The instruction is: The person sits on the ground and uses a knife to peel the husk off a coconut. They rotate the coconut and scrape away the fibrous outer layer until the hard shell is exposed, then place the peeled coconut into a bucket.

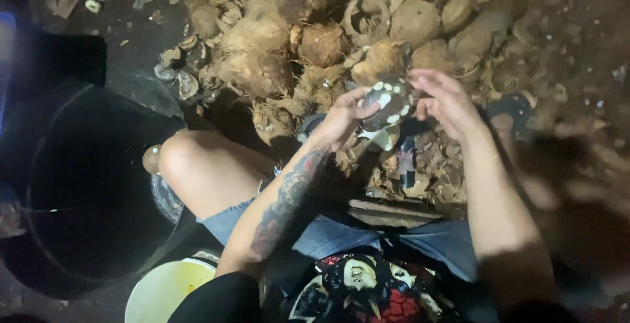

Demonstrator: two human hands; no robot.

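Counts: two hands, one peeled coconut, two tubs, one heap of husks

Two hands show, the left hand (342,121) and the right hand (445,102), with one dark, white-flecked coconut (388,103) between them. One big black tub (92,185) stands at the left, and one pale bucket (164,291) sits at the bottom edge. One heap of brown coconuts (341,34) lies beyond; about ten round ones can be made out, the rest too jumbled to count. One blue sandal (515,108) shows at the right.

A dark, partly peeled coconut (388,103) with white patches, held up above the husk pile.
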